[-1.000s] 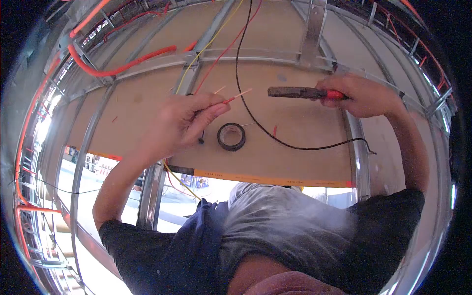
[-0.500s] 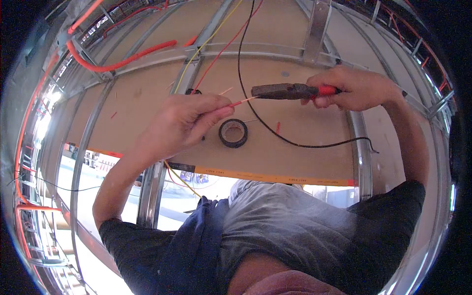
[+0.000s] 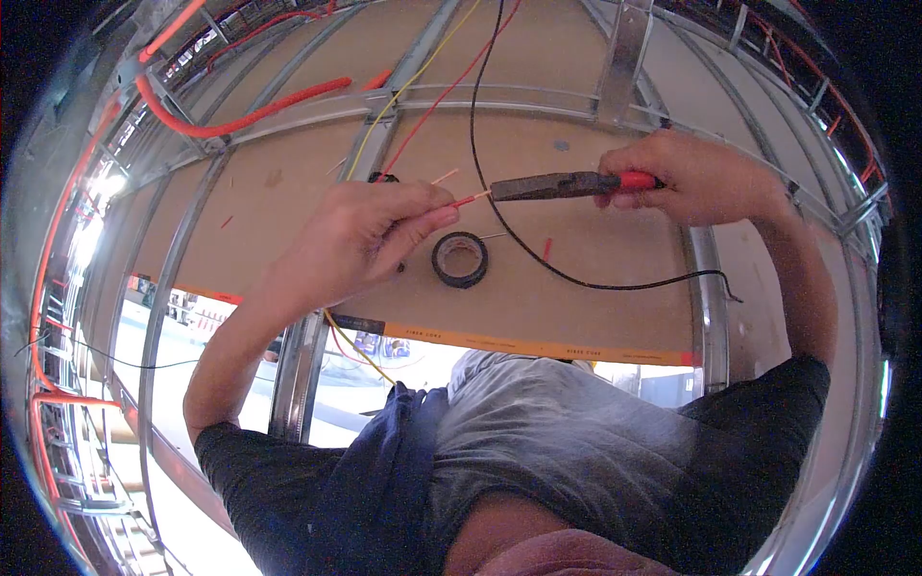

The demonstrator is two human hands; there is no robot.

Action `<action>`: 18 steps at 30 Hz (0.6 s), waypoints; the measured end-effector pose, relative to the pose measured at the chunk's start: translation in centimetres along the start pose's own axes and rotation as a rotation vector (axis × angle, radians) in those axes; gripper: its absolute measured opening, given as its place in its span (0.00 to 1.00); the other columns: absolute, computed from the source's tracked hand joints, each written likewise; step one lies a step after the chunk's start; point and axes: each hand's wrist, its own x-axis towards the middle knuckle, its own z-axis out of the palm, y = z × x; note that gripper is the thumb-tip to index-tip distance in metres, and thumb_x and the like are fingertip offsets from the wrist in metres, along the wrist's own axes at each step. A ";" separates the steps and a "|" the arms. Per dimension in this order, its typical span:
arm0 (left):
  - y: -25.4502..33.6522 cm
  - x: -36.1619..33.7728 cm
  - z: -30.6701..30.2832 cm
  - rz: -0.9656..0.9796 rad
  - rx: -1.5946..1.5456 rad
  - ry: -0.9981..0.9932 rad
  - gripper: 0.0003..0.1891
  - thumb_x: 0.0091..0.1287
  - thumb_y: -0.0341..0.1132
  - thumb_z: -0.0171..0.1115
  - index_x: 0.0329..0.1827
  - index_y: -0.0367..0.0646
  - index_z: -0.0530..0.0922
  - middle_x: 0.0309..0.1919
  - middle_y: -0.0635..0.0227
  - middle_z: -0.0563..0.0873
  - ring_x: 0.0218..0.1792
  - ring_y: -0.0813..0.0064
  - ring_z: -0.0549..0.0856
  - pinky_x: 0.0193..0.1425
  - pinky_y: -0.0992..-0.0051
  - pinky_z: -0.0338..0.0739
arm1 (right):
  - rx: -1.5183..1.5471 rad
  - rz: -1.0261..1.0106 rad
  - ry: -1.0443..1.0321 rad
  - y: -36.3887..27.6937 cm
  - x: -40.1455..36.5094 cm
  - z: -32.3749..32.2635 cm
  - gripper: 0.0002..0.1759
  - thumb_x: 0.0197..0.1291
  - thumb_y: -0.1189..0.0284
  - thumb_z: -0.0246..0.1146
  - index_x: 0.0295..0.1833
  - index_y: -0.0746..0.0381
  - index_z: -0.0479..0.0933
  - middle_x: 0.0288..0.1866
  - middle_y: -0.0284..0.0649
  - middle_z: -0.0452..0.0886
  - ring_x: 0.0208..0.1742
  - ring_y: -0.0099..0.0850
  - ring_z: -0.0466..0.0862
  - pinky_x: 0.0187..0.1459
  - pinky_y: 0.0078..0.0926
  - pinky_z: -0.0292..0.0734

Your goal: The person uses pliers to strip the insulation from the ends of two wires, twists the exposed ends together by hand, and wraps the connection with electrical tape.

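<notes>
My left hand (image 3: 370, 226) pinches a red wire (image 3: 468, 201) between thumb and forefinger. Its bare copper end points right, and a second bare end sticks up behind the fingers. My right hand (image 3: 696, 178) is wrapped around the red handles of pliers (image 3: 547, 186). The dark jaws meet the tip of the red wire's bare end. Below the jaws, a roll of black electrical tape (image 3: 441, 261) lies on the brown board (image 3: 595, 317). A black wire (image 3: 509, 235) passes behind the pliers' tip and curves off to the right.
Metal studs (image 3: 711, 298) cross the board at left and right. Orange corrugated conduit (image 3: 240, 125) runs at the upper left. A yellow wire (image 3: 408, 82) and another red wire (image 3: 437, 101) come down from above. A small red scrap (image 3: 547, 249) lies near the tape.
The pliers' jaws and the red wire's bare end stay together, with less copper showing between jaws and fingers. The whole view has shifted slightly.
</notes>
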 end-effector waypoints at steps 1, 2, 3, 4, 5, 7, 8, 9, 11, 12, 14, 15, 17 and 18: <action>-0.1 0.0 -0.2 -0.002 0.002 0.002 0.07 0.69 0.32 0.64 0.42 0.37 0.84 0.32 0.58 0.87 0.29 0.63 0.87 0.34 0.69 0.78 | -0.129 0.017 0.074 0.0 0.0 0.4 0.13 0.60 0.74 0.65 0.50 0.61 0.80 0.36 0.41 0.81 0.41 0.39 0.82 0.46 0.37 0.76; -0.3 -0.1 -0.5 -0.141 -0.090 -0.065 0.08 0.72 0.33 0.62 0.42 0.37 0.84 0.33 0.62 0.87 0.33 0.71 0.86 0.38 0.72 0.78 | -0.133 0.010 0.074 -0.2 0.1 1.4 0.13 0.60 0.74 0.65 0.50 0.61 0.80 0.36 0.41 0.81 0.41 0.39 0.82 0.46 0.37 0.76; -0.5 -0.2 -0.8 -0.281 -0.184 -0.130 0.11 0.74 0.35 0.60 0.42 0.36 0.85 0.34 0.66 0.88 0.36 0.78 0.85 0.41 0.75 0.78 | -0.362 -0.019 0.416 -0.3 0.1 2.8 0.15 0.57 0.75 0.65 0.51 0.60 0.79 0.40 0.41 0.80 0.44 0.41 0.82 0.46 0.38 0.77; -0.9 -0.3 -0.9 -0.285 -0.180 -0.121 0.11 0.74 0.35 0.60 0.42 0.36 0.85 0.34 0.66 0.88 0.36 0.78 0.85 0.41 0.75 0.78 | -0.588 -0.049 0.763 -0.2 0.3 3.6 0.17 0.55 0.77 0.66 0.52 0.59 0.78 0.44 0.42 0.79 0.46 0.43 0.82 0.46 0.39 0.77; -1.4 -0.3 -0.8 -0.241 -0.291 -0.093 0.11 0.75 0.36 0.60 0.41 0.36 0.84 0.35 0.66 0.88 0.37 0.79 0.84 0.42 0.76 0.78 | -0.592 -0.055 0.766 0.3 0.5 3.5 0.17 0.55 0.77 0.66 0.52 0.59 0.78 0.44 0.42 0.79 0.46 0.43 0.82 0.46 0.39 0.77; -1.3 -0.3 -1.0 -0.195 -0.402 -0.071 0.12 0.75 0.36 0.59 0.41 0.36 0.84 0.36 0.67 0.88 0.38 0.81 0.83 0.44 0.76 0.77 | -0.848 -0.206 1.099 1.0 0.5 3.4 0.17 0.59 0.75 0.61 0.54 0.54 0.77 0.49 0.43 0.78 0.52 0.48 0.81 0.44 0.42 0.78; -0.8 -0.2 -1.2 -0.217 -0.415 -0.097 0.12 0.75 0.36 0.59 0.41 0.36 0.84 0.35 0.67 0.88 0.37 0.81 0.83 0.43 0.76 0.78 | -0.853 -0.207 1.103 1.0 0.5 3.2 0.17 0.59 0.75 0.61 0.54 0.54 0.77 0.49 0.43 0.78 0.52 0.48 0.81 0.44 0.42 0.78; -0.6 -0.2 -1.4 -0.242 -0.432 -0.123 0.11 0.75 0.36 0.59 0.42 0.36 0.84 0.34 0.67 0.88 0.36 0.81 0.83 0.43 0.76 0.78 | -0.798 -0.172 1.035 0.8 0.5 3.1 0.17 0.59 0.75 0.61 0.55 0.54 0.77 0.50 0.43 0.78 0.52 0.48 0.81 0.45 0.42 0.78; -0.8 -0.4 -1.3 -0.207 -0.303 -0.115 0.11 0.74 0.36 0.60 0.42 0.36 0.84 0.33 0.66 0.87 0.34 0.79 0.83 0.42 0.75 0.78 | -0.745 -0.142 0.964 0.9 0.6 3.0 0.17 0.59 0.75 0.60 0.55 0.55 0.76 0.51 0.43 0.78 0.51 0.48 0.81 0.47 0.41 0.78; -0.8 -0.5 -1.3 -0.175 -0.176 -0.114 0.10 0.74 0.36 0.61 0.42 0.36 0.84 0.31 0.65 0.87 0.32 0.77 0.84 0.40 0.74 0.78 | -0.639 -0.151 0.839 1.3 0.7 3.0 0.17 0.57 0.76 0.63 0.54 0.57 0.77 0.47 0.43 0.78 0.48 0.45 0.81 0.47 0.40 0.77; -0.1 -0.4 -1.3 -0.156 -0.088 -0.116 0.10 0.73 0.35 0.62 0.42 0.37 0.84 0.31 0.64 0.87 0.31 0.74 0.85 0.39 0.73 0.78 | -0.534 -0.155 0.712 1.3 0.6 2.3 0.18 0.54 0.77 0.65 0.52 0.59 0.77 0.43 0.43 0.78 0.45 0.43 0.80 0.47 0.39 0.76; 0.2 -0.4 -1.3 -0.138 0.002 -0.118 0.09 0.72 0.35 0.62 0.42 0.37 0.84 0.30 0.63 0.87 0.29 0.70 0.85 0.37 0.71 0.78 | -0.294 -0.162 0.426 0.8 0.3 1.2 0.15 0.57 0.75 0.65 0.51 0.60 0.77 0.39 0.42 0.78 0.43 0.41 0.81 0.46 0.37 0.76; -0.2 -0.5 -1.0 -0.108 0.014 -0.097 0.09 0.71 0.35 0.63 0.43 0.37 0.85 0.30 0.61 0.87 0.29 0.67 0.85 0.36 0.70 0.78 | -0.054 -0.164 0.138 0.6 0.1 -0.1 0.12 0.60 0.72 0.66 0.49 0.61 0.77 0.35 0.41 0.78 0.40 0.40 0.81 0.45 0.35 0.75; -0.3 -0.6 -0.8 -0.081 0.025 -0.077 0.08 0.70 0.34 0.64 0.43 0.38 0.85 0.31 0.60 0.87 0.28 0.64 0.86 0.35 0.69 0.78 | 0.016 -0.147 0.022 0.7 0.3 -0.3 0.12 0.63 0.70 0.65 0.50 0.61 0.77 0.33 0.40 0.78 0.38 0.37 0.81 0.44 0.34 0.74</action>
